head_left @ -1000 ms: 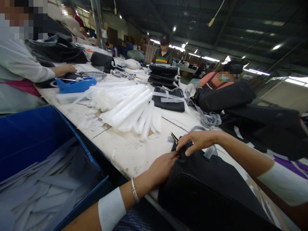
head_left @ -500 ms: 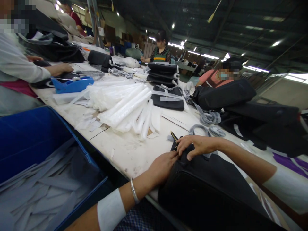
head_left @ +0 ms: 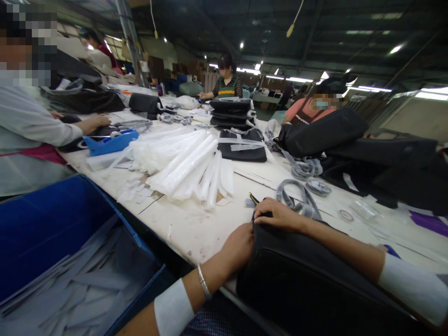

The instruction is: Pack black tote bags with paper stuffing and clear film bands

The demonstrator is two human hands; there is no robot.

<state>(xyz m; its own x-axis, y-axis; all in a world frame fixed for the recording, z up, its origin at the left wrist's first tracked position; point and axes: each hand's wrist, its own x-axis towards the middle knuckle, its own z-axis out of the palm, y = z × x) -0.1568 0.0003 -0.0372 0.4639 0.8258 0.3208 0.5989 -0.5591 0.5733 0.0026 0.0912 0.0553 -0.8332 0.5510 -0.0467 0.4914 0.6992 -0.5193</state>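
Observation:
A large black bag (head_left: pixel 297 270) lies tilted at the table's front edge, close to my body. My right hand (head_left: pixel 278 215) reaches over its top corner, thumb and fingers closed on the edge there. Just below, my left hand (head_left: pixel 236 247) grips the near side of that same corner; its fingertips are hidden against the black material. A gold-coloured metal zipper or trim piece (head_left: pixel 254 198) sticks out beyond the right hand's fingers. Beside the right hand are loops of grey, plastic-wrapped strap (head_left: pixel 292 189).
White plastic sleeves (head_left: pixel 185 163) spread over the table's middle. Folded black bags (head_left: pixel 233 112) are stacked beyond, with more black bags (head_left: pixel 325 133) at right. A blue tape dispenser (head_left: pixel 112 142) stands left, near a co-worker's hand (head_left: pixel 96 122). A blue bin (head_left: pixel 105 205) holds grey strips.
My right hand has drawn closer to the bag's edge, its thumb now tucked in. My left fingers have slipped further behind the corner. The camera view has shifted slightly.

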